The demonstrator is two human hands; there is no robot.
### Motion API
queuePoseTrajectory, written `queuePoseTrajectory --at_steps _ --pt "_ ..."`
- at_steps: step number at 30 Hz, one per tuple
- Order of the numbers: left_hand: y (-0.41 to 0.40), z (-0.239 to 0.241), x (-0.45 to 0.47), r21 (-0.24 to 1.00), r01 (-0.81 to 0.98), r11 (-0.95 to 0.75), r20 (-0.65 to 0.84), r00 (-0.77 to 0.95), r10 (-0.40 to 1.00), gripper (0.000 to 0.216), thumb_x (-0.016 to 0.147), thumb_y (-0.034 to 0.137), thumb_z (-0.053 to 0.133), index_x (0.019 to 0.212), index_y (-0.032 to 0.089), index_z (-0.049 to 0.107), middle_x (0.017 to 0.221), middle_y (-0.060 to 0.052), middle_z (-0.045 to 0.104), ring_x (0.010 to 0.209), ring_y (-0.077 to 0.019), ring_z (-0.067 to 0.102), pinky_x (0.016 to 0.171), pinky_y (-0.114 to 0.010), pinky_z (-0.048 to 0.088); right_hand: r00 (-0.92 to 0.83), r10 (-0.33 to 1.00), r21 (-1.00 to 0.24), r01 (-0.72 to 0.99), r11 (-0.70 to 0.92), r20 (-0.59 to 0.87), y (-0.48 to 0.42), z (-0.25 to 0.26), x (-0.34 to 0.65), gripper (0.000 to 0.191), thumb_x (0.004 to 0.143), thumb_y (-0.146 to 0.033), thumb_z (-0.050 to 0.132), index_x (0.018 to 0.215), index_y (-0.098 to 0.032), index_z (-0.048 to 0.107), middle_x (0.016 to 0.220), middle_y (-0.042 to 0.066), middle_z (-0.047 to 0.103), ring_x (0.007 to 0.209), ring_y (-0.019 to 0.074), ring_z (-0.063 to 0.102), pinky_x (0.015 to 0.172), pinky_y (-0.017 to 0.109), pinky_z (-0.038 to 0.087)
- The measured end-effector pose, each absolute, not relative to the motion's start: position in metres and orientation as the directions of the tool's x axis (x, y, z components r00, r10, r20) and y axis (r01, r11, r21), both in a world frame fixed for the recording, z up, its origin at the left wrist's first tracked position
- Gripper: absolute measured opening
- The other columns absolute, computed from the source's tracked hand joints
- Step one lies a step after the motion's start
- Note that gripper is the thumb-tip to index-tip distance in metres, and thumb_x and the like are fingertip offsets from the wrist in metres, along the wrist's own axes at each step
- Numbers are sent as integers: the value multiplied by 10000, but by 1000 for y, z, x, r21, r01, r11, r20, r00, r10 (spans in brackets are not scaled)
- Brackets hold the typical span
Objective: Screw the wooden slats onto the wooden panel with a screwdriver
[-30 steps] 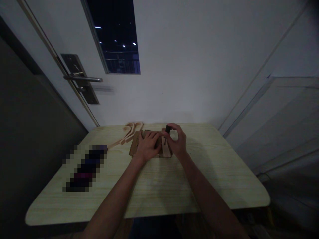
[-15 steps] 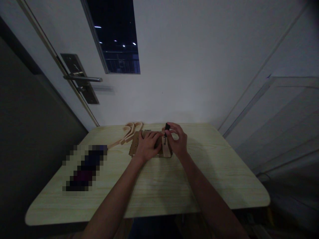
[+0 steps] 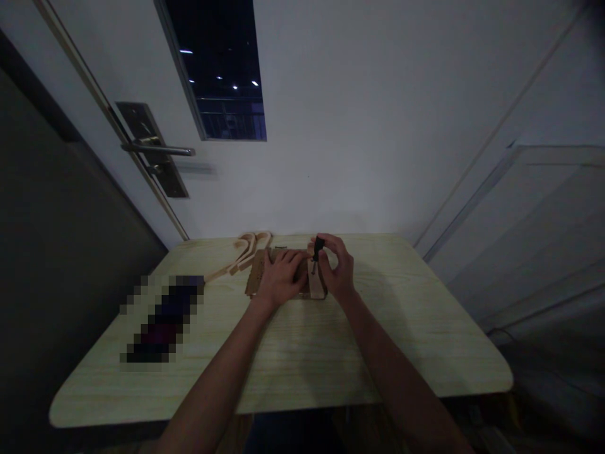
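Observation:
My right hand (image 3: 339, 268) pinches the black handle of a small screwdriver (image 3: 319, 244) between thumb and fingers. Its metal shank points down at a pale wooden piece (image 3: 316, 289); whether the tip touches a screw there is too dark to tell. That piece lies on the right part of a brown cardboard piece (image 3: 256, 277), which rests on the table. My left hand (image 3: 280, 277) lies flat with fingers apart over the cardboard, fingertips reaching toward the wooden piece near the screwdriver.
Curved, hook-shaped wooden parts (image 3: 246, 250) lie at the table's back left. A pixelated dark object (image 3: 165, 321) is on the left of the pale wooden table (image 3: 302, 359). Behind the table stands a white door with a metal handle (image 3: 165, 151).
The top of the screwdriver has tipped slightly to the right, with the right hand's fingers shifting a little on the handle. The left hand stays in place.

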State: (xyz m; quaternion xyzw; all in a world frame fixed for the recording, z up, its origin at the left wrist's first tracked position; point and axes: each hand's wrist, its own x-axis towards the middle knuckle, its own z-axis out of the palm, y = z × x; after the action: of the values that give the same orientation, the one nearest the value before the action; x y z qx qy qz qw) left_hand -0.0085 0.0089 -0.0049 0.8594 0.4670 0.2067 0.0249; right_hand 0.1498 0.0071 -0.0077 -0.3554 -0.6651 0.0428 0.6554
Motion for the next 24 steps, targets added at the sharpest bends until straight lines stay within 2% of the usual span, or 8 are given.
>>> queuePoseTrajectory --at_steps 4,10,15,18,21,24 --pt "7 -2 -8 232 797 -558 311 483 819 378 899 343 476 1273 292 478 1359 -46 549 1292 -264 428 1116 -680 76 107 560 -560 336 757 821 6 -9 148 285 926 -254 504 1208 -263 543 1098 64 685 937 172 695 817 352 585" --pt "7 -3 -8 235 793 -562 328 480 814 384 900 343 471 1280 285 471 1354 -48 551 1290 -269 430 1098 -705 96 126 440 -441 498 747 889 6 -3 147 245 889 -251 569 1133 -260 591 1021 45 685 866 163 661 751 336 579" --pt "9 -5 -8 230 794 -563 327 482 813 398 899 347 473 1292 288 464 1353 -52 552 1284 -276 436 1100 -711 85 127 427 -423 542 726 895 6 0 148 248 850 -269 631 1095 -256 603 866 23 637 786 164 593 709 335 551" --pt "9 -5 -8 234 793 -563 329 480 813 406 893 345 484 1295 292 461 1353 -50 553 1281 -273 438 1102 -710 73 112 438 -427 526 735 892 6 -1 148 268 858 -276 613 1125 -260 593 939 44 632 861 184 594 755 368 551" --pt "9 -5 -8 242 788 -566 327 483 812 394 894 346 483 1284 289 469 1356 -48 551 1283 -269 436 1098 -713 66 101 463 -453 468 759 881 5 -3 148 252 910 -262 518 1155 -265 581 1052 61 653 1000 197 614 857 400 544" --pt "9 -4 -8 244 787 -566 325 483 813 379 894 347 479 1269 287 484 1356 -47 551 1290 -272 428 1098 -710 76 114 522 -519 405 753 846 5 -4 148 258 930 -246 485 1168 -271 582 1094 55 678 1012 183 649 883 382 547"
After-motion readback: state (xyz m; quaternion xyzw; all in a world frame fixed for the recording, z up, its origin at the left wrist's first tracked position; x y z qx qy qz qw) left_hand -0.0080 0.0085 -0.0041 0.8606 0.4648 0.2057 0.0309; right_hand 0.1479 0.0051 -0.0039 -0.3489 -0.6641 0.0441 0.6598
